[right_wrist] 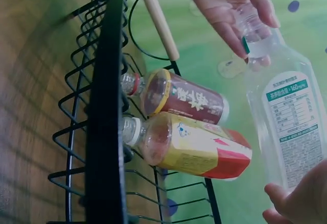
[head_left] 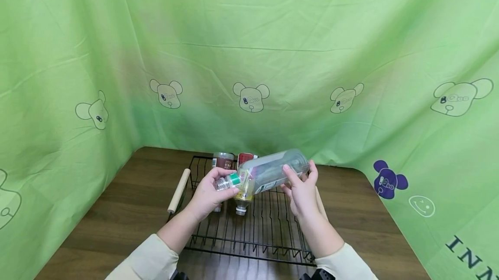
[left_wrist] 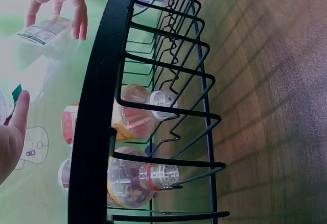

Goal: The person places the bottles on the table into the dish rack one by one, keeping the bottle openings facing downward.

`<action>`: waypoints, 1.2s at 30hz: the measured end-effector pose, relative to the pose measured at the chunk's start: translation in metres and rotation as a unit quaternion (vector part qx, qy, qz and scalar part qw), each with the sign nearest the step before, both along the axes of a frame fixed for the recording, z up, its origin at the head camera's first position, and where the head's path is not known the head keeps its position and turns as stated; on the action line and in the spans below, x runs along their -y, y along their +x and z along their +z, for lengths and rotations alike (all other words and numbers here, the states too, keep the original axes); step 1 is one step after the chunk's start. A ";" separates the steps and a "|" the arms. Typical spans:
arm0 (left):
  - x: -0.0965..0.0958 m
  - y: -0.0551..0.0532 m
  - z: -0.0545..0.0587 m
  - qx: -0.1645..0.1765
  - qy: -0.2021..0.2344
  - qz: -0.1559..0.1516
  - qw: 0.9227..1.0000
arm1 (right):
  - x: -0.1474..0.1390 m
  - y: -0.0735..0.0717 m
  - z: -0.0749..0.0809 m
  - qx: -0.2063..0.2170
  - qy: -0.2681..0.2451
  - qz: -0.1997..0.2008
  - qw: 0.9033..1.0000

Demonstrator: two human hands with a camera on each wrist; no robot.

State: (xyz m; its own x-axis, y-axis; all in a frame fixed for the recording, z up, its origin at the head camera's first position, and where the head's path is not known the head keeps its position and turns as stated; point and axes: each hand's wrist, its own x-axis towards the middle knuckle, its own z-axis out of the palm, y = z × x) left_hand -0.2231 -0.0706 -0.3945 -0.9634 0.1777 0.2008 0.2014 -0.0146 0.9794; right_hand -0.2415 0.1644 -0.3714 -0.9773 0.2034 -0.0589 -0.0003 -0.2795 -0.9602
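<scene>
A clear plastic bottle (head_left: pixel 273 169) lies tilted in the air between both hands, its neck toward the left and its base up to the right. My left hand (head_left: pixel 208 191) grips the neck, near a green ring. My right hand (head_left: pixel 306 195) holds the bottle by its base end, fingers and thumb on opposite sides. The right wrist view shows a white and green printed label (right_wrist: pixel 294 127) on it. Below stand two bottles neck-down in a black wire rack (right_wrist: pixel 104 132): one with a red and yellow label (right_wrist: pixel 204 147), one with a brown label (right_wrist: pixel 189 96).
The rack has a pale wooden handle (head_left: pixel 179 191) on the left and another (head_left: pixel 321 204) on the right, partly behind the right hand. It rests on a dark wood table (head_left: pixel 121 215). A green printed curtain (head_left: pixel 249 67) encloses the back and sides.
</scene>
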 end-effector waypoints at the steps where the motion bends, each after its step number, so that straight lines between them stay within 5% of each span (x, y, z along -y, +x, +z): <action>1: 0.000 0.000 0.000 0.001 0.000 0.000 1.000 | 0.000 0.000 0.001 0.001 -0.005 0.001 1.000; 14: 0.005 0.000 -0.001 -0.009 -0.027 -0.033 0.999 | -0.016 -0.008 0.012 -0.015 0.024 -0.003 1.000; 21: 0.029 -0.009 -0.002 -0.025 -0.060 0.034 0.997 | -0.037 -0.020 0.024 -0.047 0.097 -0.027 0.994; 28: 0.065 -0.018 -0.007 0.001 -0.099 0.111 0.989 | -0.059 -0.032 0.028 -0.054 0.154 -0.034 0.986; 36: 0.094 -0.018 -0.027 0.066 -0.182 0.125 0.973 | -0.078 -0.039 0.029 -0.055 0.251 -0.014 0.966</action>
